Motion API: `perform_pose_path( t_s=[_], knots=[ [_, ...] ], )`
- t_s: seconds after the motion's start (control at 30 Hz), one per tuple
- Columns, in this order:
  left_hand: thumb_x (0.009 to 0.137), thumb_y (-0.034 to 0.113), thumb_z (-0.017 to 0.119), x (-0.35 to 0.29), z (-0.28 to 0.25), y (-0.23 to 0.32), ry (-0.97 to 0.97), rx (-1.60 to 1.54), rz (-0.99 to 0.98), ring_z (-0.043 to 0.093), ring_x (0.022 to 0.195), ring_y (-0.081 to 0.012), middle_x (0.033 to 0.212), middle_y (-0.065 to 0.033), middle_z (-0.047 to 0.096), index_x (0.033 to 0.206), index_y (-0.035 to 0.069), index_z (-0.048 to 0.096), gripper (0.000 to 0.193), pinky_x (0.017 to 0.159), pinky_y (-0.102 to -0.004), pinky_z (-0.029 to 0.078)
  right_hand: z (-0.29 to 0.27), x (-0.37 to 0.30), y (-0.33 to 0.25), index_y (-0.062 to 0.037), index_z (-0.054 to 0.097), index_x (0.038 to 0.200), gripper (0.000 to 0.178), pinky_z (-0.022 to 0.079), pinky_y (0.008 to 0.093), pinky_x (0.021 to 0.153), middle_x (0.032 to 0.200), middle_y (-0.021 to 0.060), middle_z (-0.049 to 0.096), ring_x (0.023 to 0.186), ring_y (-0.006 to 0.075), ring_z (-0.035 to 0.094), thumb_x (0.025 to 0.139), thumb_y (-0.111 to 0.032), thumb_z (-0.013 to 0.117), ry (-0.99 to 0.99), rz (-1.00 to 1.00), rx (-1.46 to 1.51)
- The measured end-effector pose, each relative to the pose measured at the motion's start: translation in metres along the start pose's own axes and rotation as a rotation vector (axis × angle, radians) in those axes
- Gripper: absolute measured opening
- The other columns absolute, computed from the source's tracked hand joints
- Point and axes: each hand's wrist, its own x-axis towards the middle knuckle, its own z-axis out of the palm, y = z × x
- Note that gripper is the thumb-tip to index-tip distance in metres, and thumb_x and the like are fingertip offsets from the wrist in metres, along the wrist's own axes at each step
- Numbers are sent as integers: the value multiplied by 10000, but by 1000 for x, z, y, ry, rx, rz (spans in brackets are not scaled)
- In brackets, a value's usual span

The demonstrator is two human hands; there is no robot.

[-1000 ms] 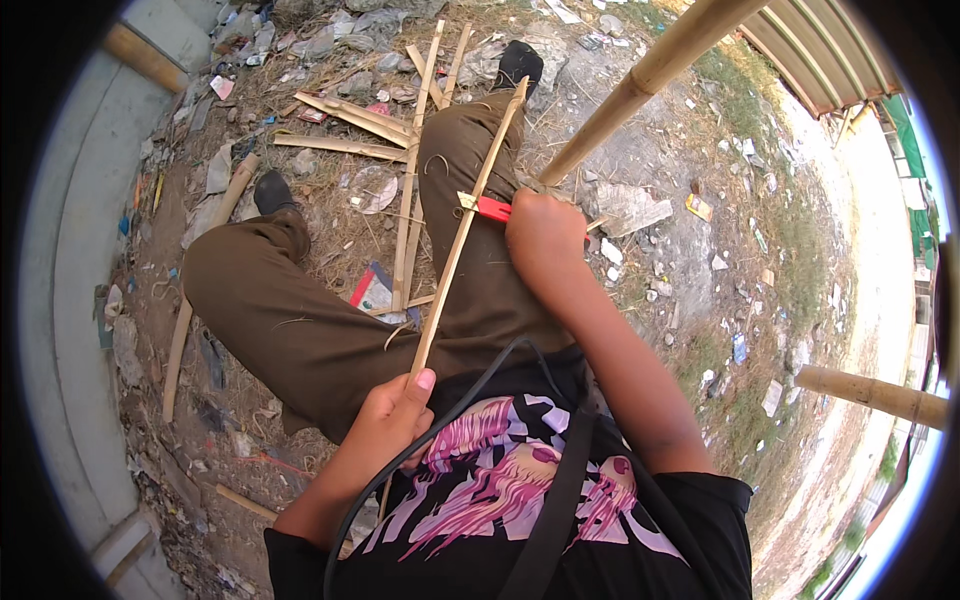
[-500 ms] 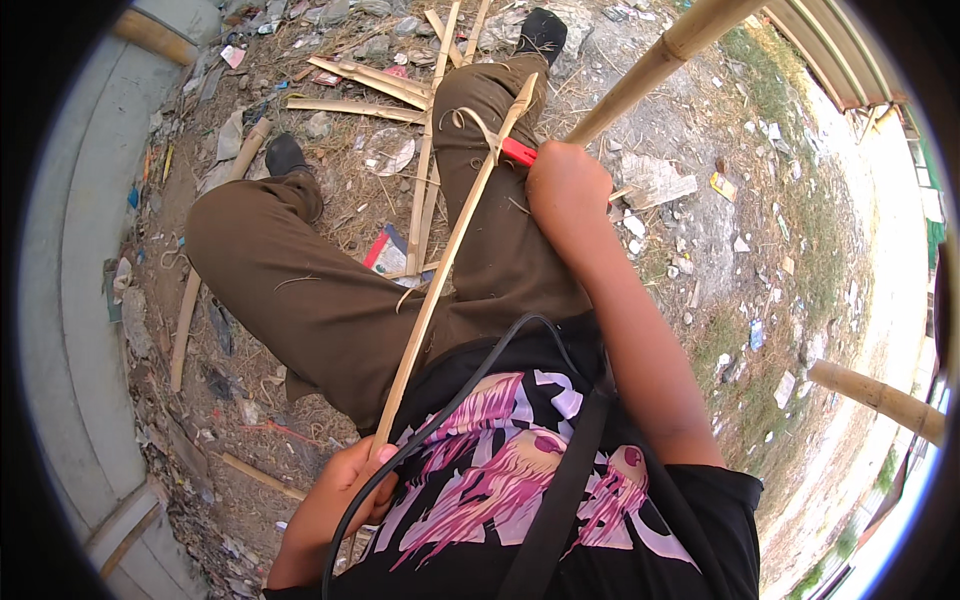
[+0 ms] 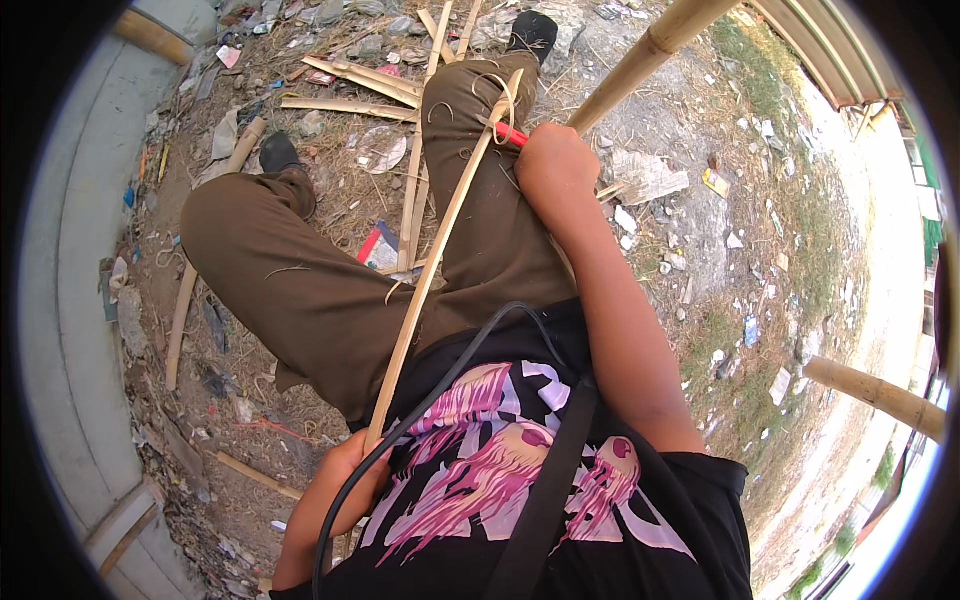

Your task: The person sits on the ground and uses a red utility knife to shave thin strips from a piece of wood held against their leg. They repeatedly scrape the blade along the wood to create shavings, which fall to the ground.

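Observation:
A long pale bamboo strip runs slantwise from beside my hip up over my right thigh. Its near end is in my left hand, fingers closed round it, partly behind a black cable. My right hand is a fist around the red handle of a knife. The knife's blade lies against the strip near its far end; most of the blade is hidden. A thin curled shaving loops around that spot. Small shavings cling to my brown trousers.
Several split bamboo pieces lie on the littered ground beyond my legs. A thick bamboo pole slants in at upper right, another at the right. A grey wall stands on the left. The black cable crosses my lap.
My right hand with the knife has moved slightly farther along the strip, away from me. The shaving, earlier curling out to the left, now loops around the blade. My left hand keeps its hold.

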Motion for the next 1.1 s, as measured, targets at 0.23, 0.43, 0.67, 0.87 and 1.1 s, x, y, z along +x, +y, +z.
perform_pose_path(
  t_s=[0.23,0.43,0.67,0.87,1.1],
  knots=[
    [1123,335,494,5,-1,9,-8,63,40,461,660,-76,730,35,513,1082,12,597,341,594,-263,405,11,14,8,-22,779,892,180,600,473,776,931,215,764,893,396,757,872,-109,623,66,-51,21],
    [1104,392,520,30,4,5,-6,14,79,409,689,-30,786,81,482,1182,41,617,372,600,-214,319,11,52,43,-1,731,840,195,564,479,716,878,197,752,784,378,730,861,-167,632,-418,-100,239],
    [1120,402,495,51,-10,-12,-45,-422,-39,275,483,-41,590,72,322,828,120,511,406,451,-240,203,-15,15,77,-63,543,854,230,420,345,615,769,29,544,677,146,514,903,-242,678,-445,-377,559],
    [1107,478,477,52,-29,-19,-22,-251,-50,258,465,-42,571,78,300,776,140,423,476,430,-250,184,-13,-26,76,-50,472,1067,243,456,369,716,774,98,542,753,195,558,1072,-291,505,-408,-189,814],
    [1114,439,492,57,-27,-16,77,-183,-66,338,592,-57,639,65,372,743,71,502,522,524,-284,282,-8,-10,39,-20,540,1003,376,479,512,741,841,222,659,811,449,641,1123,-352,410,-97,-276,686]
  ],
)
